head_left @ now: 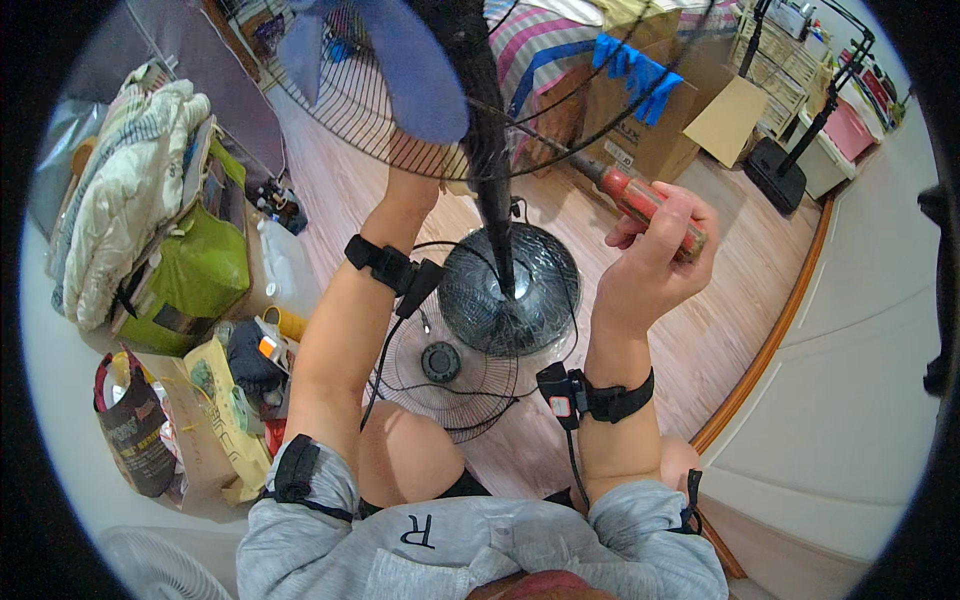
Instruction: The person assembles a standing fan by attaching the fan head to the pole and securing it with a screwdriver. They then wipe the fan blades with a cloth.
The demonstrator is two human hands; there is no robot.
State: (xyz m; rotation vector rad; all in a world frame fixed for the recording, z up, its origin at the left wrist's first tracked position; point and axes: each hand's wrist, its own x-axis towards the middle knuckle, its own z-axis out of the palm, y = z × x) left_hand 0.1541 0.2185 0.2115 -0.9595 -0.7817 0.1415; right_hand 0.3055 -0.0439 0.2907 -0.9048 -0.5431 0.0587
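Head view: our right hand (672,240) clasps a red screwdriver (632,190) pointed toward the standing fan (490,150), whose wire guard (375,140) masks our left hand (412,188), so we cannot tell its grip, with a grille (440,362) by the base (465,285) and bags (205,262) leftward.

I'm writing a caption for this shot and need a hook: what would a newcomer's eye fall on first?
Probably the big blue fan blades at the top, left of centre, above a round black base on the floor. Next, the red-handled screwdriver in the right hand, right of the dark pole. Then the bright blue gloves draped over the cardboard box at upper right.
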